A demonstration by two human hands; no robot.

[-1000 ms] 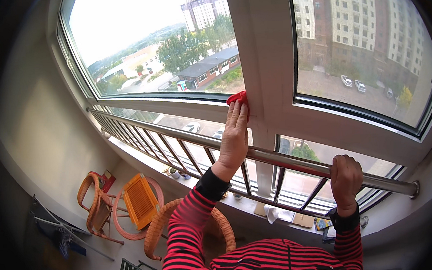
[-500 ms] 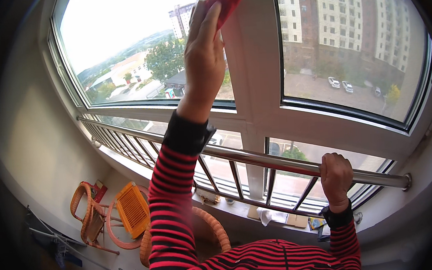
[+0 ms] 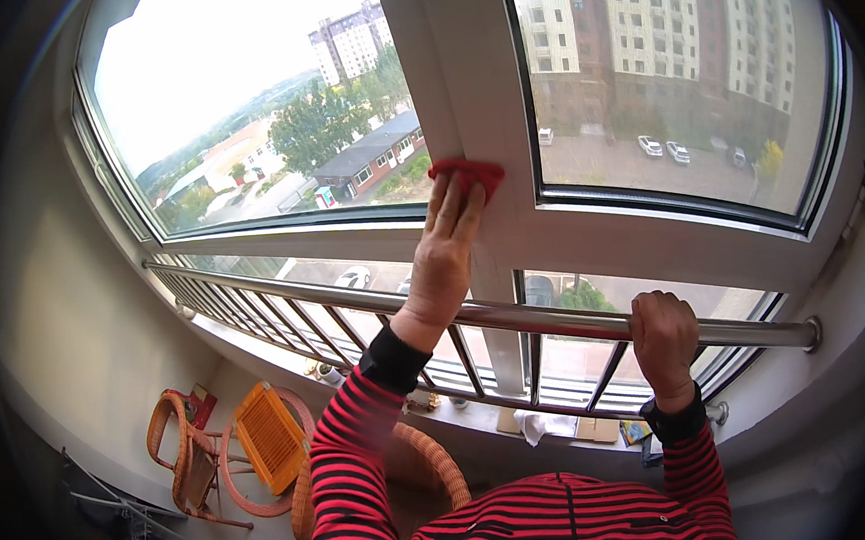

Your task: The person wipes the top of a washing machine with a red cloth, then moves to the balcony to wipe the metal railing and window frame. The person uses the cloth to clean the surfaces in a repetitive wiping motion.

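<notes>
Under the fingers of my left hand [image 3: 444, 259], a red cloth [image 3: 470, 175] is pressed flat against the white window frame [image 3: 497, 115], on the upright post between two panes. The fingers point up and hold the cloth from below. My right hand [image 3: 666, 342] is wrapped round the metal handrail [image 3: 566, 321] near its right end. Glass panes lie on both sides of the post: the left pane [image 3: 230, 104] and the right pane [image 3: 680, 82], with buildings and parked cars beyond.
Thin metal bars run below the handrail. On the low sill stand a white cloth [image 3: 544, 427], a cardboard piece [image 3: 598, 430] and small pots. At lower left are a wicker chair [image 3: 185, 453], an orange slatted board [image 3: 268, 434], another wicker seat [image 3: 436, 460] and a folded metal rack [image 3: 138, 506].
My left hand has slid the red cloth down the frame post, from near the top of the view to its lower part. My right hand stays on the handrail. The view has shifted slightly.
</notes>
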